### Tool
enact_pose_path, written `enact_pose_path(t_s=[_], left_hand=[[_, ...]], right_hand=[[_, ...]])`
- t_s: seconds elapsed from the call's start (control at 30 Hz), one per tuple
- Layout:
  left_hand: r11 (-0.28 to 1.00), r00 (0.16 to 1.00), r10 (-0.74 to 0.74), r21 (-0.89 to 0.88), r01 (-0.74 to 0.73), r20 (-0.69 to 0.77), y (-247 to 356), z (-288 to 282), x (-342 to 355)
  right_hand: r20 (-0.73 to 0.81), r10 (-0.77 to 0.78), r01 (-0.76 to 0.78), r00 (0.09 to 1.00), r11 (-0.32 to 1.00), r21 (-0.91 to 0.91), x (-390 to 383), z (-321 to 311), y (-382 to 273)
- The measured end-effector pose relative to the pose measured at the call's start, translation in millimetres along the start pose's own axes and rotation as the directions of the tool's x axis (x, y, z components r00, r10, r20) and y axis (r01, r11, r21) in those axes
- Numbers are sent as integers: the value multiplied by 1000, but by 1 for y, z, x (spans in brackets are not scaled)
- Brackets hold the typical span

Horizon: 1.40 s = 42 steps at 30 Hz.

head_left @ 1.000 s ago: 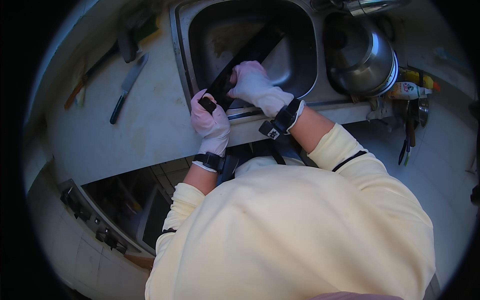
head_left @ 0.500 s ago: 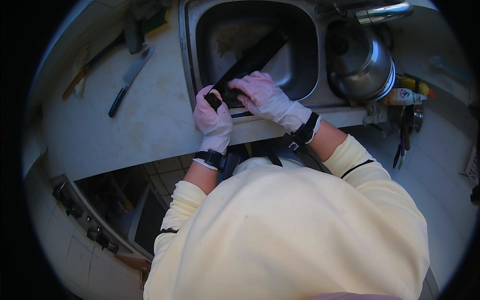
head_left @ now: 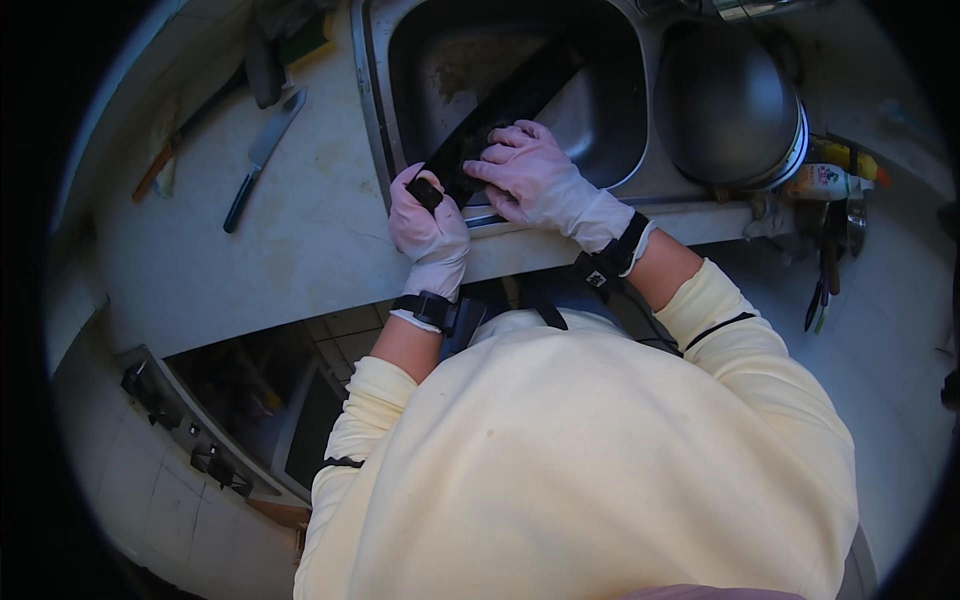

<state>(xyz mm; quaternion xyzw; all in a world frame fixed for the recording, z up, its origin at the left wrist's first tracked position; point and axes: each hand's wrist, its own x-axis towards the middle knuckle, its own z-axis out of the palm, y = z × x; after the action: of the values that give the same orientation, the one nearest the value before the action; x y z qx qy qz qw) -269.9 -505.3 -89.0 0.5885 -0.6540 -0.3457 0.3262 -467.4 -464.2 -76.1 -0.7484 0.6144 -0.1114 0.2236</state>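
Note:
A long, flat black strip (head_left: 522, 88) lies slantwise over the metal sink basin (head_left: 612, 150), its near end raised over the front rim. My left hand (head_left: 430, 230), in a pinkish-white glove, is closed round that near end, and a dark tip pokes out between thumb and fingers. My right hand (head_left: 540, 185), gloved alike, rests on the strip just right of the left hand. Its fingers are bent over a dark, rough-looking lump that I cannot make out against the black surface.
On the left counter (head_left: 300, 215) lies a knife (head_left: 262, 160) with a dark handle; a wooden-handled tool (head_left: 155, 170) is behind it. A large round metal pot (head_left: 728, 105) stands right of the basin, beside a white bottle (head_left: 820, 182). Stove knobs (head_left: 150, 390) show at lower left.
My right hand has shifted slightly right along the strip, its fingers still bent over it. The left hand keeps its grip. The whole view has tilted a little.

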Motion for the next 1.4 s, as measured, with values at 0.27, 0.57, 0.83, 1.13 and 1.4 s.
enact_pose_path(t_s=[0.27,0.57,0.83,1.13,1.4], left_hand=[[985,992,-120,-118,124,45,-5,2,-5],[1000,999,-15,26,16,-33,-6,3,-2],[998,998,-54,14,54,35,-3,-1,-4],[999,998,-44,19,45,-53,-10,6,-3],[997,1000,-18,-71,16,-25,-11,1,-5]], right_hand=[[69,-37,14,997,949,314,15,5,-42],[289,318,-260,903,940,-221,21,-19,-8],[200,184,-149,962,972,-181,12,0,20],[120,3,-32,993,970,239,7,7,31],[88,515,-512,852,857,-54,8,0,150]])
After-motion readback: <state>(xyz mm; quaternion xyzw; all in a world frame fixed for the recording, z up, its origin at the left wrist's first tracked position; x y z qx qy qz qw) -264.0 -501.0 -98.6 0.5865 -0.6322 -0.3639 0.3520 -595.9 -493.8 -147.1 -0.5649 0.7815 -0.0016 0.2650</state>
